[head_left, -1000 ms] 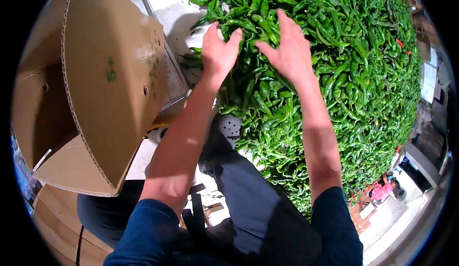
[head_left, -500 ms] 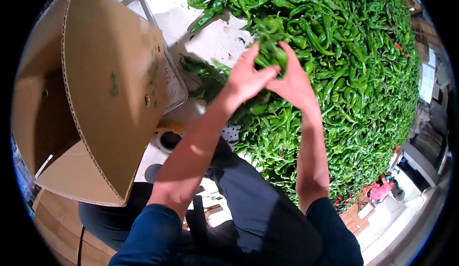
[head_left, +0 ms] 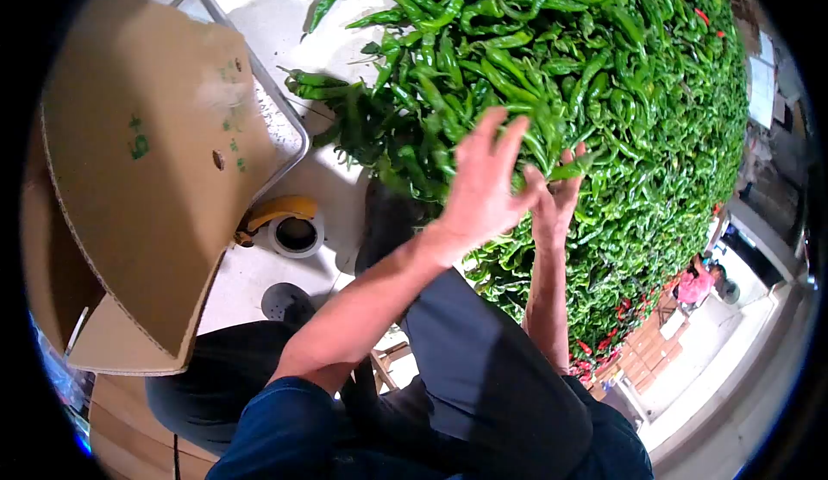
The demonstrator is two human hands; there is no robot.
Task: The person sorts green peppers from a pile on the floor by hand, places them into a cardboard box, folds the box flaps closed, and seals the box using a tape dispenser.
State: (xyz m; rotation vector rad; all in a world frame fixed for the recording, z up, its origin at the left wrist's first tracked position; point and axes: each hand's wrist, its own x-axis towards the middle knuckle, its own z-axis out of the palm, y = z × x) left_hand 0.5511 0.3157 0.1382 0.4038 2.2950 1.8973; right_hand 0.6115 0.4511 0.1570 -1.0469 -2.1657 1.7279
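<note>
Left hand (head_left: pixel 485 185) spread loosely over green peppers (head_left: pixel 604 83); right hand (head_left: pixel 552 214) has single pepper (head_left: pixel 573 169) at fingers, grip unclear. Light touch should prevent bruising.

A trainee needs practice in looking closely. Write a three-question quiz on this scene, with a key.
1. True or false: the cardboard box bears green writing.
2. The left hand and the right hand are both at the peppers. Which hand is nearer the cardboard box?
3. Fill the gap: most of the peppers are green, but a few are ____.

Key: 1. True. 2. The left hand. 3. Red.
</note>
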